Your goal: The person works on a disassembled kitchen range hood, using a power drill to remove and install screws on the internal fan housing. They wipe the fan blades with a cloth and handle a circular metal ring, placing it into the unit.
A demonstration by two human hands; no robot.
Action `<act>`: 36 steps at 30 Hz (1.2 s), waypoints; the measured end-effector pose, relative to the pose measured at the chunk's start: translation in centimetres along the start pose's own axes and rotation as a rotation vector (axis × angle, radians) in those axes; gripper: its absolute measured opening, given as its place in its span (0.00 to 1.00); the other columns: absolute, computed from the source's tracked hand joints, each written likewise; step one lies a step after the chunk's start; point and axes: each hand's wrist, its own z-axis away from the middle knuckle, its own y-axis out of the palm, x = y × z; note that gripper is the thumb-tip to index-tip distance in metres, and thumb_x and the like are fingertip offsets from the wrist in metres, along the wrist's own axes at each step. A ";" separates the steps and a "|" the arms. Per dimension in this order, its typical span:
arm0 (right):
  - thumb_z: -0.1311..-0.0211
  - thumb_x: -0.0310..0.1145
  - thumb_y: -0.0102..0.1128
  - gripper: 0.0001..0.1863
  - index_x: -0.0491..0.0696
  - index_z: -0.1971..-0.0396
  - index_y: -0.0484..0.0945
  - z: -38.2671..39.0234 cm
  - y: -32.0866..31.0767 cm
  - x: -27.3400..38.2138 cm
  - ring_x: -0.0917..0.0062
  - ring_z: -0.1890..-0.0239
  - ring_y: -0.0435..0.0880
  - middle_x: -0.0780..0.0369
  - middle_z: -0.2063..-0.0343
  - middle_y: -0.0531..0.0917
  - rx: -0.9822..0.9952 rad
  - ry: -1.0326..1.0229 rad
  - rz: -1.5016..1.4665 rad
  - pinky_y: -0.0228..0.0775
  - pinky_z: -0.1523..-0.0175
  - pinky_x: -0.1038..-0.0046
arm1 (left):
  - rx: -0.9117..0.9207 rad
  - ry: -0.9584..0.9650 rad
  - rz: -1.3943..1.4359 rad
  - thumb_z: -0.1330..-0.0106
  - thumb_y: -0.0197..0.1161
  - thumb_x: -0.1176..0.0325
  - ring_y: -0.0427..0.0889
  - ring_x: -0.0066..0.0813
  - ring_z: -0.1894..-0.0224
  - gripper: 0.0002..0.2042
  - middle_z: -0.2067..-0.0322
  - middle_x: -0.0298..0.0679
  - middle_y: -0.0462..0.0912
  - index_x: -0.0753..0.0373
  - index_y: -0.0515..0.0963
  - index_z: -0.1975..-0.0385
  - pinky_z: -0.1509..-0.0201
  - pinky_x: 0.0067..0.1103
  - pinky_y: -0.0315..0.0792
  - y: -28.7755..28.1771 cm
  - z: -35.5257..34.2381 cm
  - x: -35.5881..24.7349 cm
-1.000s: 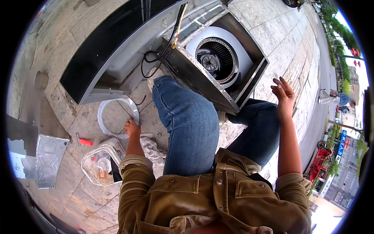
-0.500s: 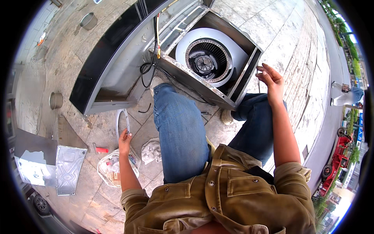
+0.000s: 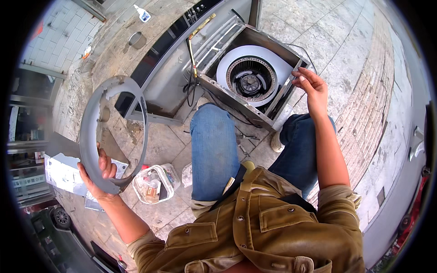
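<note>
My left hand grips a wide grey metal ring by its lower edge, with fingers inside the opening and thumb outside. Dirt marks the ring, which is raised and tilted on the left. My right hand is beside the right edge of an open metal box, thumb and fingers drawn together in a pinch. Whatever they may hold is too small to make out, and I cannot tell whether they touch the edge. Inside the box sits a pale round blower housing around a dark fan wheel.
A black-fronted range hood panel adjoins the box, with loose cables. Pliers lie on the paving between my legs. A clear-sided bag of small items stands left of my knee. Farther off are a metal cup and a spray bottle.
My left hand has lifted the ring from near the ground, up and to the left. My right hand stays by the box's right edge, slightly higher. The view has turned somewhat left.
</note>
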 end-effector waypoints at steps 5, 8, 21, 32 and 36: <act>0.40 0.31 0.57 0.20 0.38 0.49 0.71 -1.7 -0.1 4.2 0.74 0.60 0.81 0.54 0.57 0.81 0.111 -0.122 -0.121 0.71 0.54 0.75 | 0.321 -0.047 0.055 0.33 0.52 0.63 0.66 0.20 0.71 0.33 0.62 0.41 0.65 0.76 0.45 0.37 0.66 0.19 0.66 16.5 -11.5 4.7; 0.42 0.34 0.59 0.25 0.38 0.46 0.69 -2.0 1.0 7.6 0.72 0.56 0.80 0.53 0.54 0.79 0.375 -0.157 -0.259 0.71 0.51 0.75 | 0.287 -0.156 0.106 0.36 0.58 0.66 0.72 0.23 0.68 0.19 0.66 0.38 0.75 0.72 0.69 0.50 0.62 0.22 0.70 23.0 -17.5 11.8; 0.34 0.32 0.49 0.13 0.36 0.62 0.76 -10.7 -1.9 1.0 0.76 0.72 0.83 0.58 0.71 0.83 0.129 0.195 -0.073 0.75 0.66 0.75 | 0.433 -0.103 -0.782 0.36 0.59 0.58 0.77 0.32 0.52 0.18 0.58 0.42 0.78 0.65 0.71 0.54 0.48 0.26 0.71 24.3 -28.8 31.3; 0.34 0.40 0.49 0.20 0.37 0.54 0.73 -15.6 -4.6 -4.2 0.73 0.66 0.82 0.56 0.65 0.83 0.078 0.492 -0.070 0.74 0.60 0.72 | 1.113 -0.227 -1.245 0.41 0.62 0.59 0.78 0.40 0.60 0.15 0.65 0.43 0.78 0.62 0.77 0.59 0.55 0.30 0.70 15.2 -27.1 36.4; 0.40 0.44 0.56 0.24 0.34 0.60 0.77 -16.3 -5.4 -5.9 0.70 0.63 0.82 0.54 0.66 0.83 -0.155 0.353 0.383 0.70 0.56 0.72 | 1.041 -0.132 -1.317 0.41 0.61 0.60 0.77 0.42 0.62 0.13 0.68 0.43 0.78 0.64 0.78 0.64 0.59 0.31 0.70 14.6 -27.3 38.8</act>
